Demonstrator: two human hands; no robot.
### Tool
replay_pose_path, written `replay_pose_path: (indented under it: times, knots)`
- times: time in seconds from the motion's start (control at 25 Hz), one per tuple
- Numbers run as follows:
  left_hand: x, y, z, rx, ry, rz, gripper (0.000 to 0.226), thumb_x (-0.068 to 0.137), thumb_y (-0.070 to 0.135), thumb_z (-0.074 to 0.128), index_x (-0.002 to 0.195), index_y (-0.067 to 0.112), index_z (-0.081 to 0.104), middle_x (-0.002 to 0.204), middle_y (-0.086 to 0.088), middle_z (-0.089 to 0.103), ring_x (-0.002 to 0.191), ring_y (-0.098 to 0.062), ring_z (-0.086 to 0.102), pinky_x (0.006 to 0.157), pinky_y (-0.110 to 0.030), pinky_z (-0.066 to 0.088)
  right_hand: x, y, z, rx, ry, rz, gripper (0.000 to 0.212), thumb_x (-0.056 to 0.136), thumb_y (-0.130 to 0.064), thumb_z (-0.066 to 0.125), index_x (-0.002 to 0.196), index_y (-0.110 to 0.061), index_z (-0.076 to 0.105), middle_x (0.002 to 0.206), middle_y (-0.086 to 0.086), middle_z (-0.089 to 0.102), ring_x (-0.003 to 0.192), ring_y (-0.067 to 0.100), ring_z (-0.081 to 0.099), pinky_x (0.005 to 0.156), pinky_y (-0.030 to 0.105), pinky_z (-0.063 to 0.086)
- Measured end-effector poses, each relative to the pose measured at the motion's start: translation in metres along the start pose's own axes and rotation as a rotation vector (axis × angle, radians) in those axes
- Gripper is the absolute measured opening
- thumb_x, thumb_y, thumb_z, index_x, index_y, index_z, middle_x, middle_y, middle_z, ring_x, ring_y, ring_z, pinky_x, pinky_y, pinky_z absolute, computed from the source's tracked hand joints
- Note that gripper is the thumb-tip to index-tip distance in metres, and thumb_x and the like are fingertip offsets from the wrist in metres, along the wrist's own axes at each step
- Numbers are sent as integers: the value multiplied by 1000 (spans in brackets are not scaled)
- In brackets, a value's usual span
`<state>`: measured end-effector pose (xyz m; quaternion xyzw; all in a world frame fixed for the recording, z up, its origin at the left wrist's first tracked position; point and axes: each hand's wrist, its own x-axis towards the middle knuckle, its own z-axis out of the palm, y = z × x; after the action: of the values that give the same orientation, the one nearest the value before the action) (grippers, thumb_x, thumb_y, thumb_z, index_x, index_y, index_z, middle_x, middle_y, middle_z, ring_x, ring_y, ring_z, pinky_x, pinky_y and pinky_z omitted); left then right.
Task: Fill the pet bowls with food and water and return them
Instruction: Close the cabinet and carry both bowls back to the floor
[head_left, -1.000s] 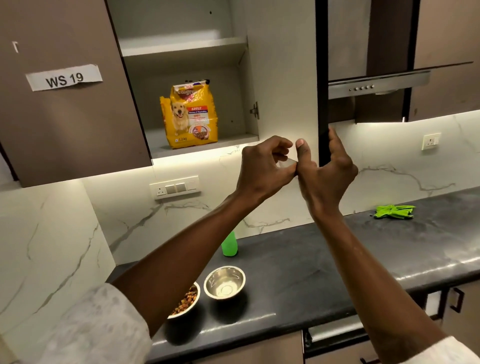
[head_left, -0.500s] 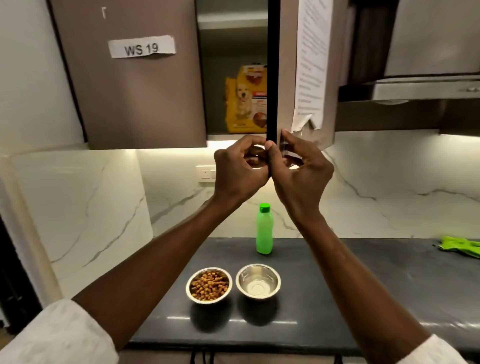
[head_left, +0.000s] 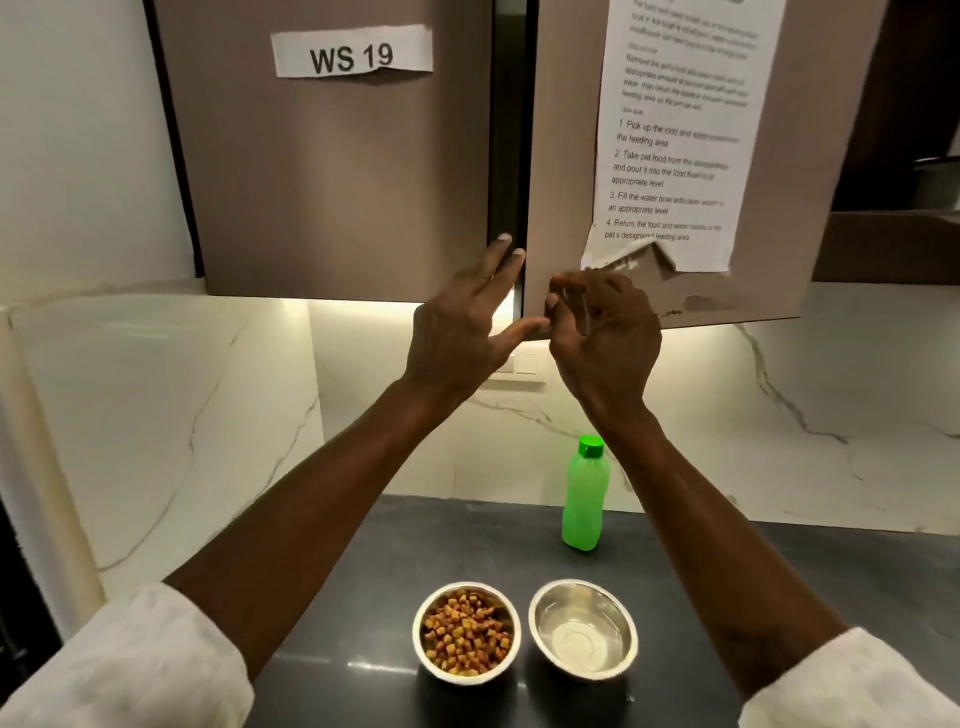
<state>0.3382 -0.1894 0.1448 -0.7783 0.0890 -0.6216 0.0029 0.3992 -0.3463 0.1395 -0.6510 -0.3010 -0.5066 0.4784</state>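
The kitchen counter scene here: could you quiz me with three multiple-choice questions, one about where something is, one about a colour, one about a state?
1. Where does the bottle stand?
A. Behind the bowls, by the wall
B. Inside the cupboard
C. In a hand

2. What colour is the bottle?
A. Blue
B. Green
C. Red

3. What is in the left bowl?
A. Nothing
B. Only water
C. Brown kibble

Answers:
1 A: it stands on the dark counter near the marble wall.
2 B: body and cap are both green.
3 C: kibble fills it; the right bowl holds no kibble.
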Motion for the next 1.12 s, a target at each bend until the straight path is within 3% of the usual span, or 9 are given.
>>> replay_pose_path:
  times: [0.16,0.24,0.36,0.76,1.12]
  knots:
    - [5,-51,34,163,-30,171,69,98,47,65,151,4,52,159,-18,47,149,-37,43,120,-54,37,0,12,49,-92,28,-23,19,86,-22,74,104,-24,75,106,-4,71,96,19,63,70,6,28]
    - [7,-69,51,239,-61,256,62,102,42,61,151,4,52,159,-17,48,149,-37,42,122,-56,31,-1,19,69,-108,38,-26,26,85,-20,74,111,-22,76,117,-4,71,103,20,63,75,10,35]
    - [9,-92,72,326,-98,335,56,106,38,52,151,4,51,159,-17,48,149,-36,43,123,-52,24,0,33,93,-145,-6,-47,36,86,-18,73,122,-23,76,132,-3,69,116,22,63,86,28,52]
    - [21,-122,113,422,-286,262,59,108,37,49,157,5,41,164,-16,39,155,-31,33,127,-50,13,16,64,138,-279,-84,-82,42,80,-7,73,119,-24,74,133,-1,68,119,27,61,85,42,58]
    - [18,-107,114,402,-414,123,73,105,53,32,162,7,29,170,-13,25,161,-29,17,129,-50,3,14,82,142,-238,-152,-104,44,79,-15,76,122,-22,73,138,1,66,124,27,59,95,40,51]
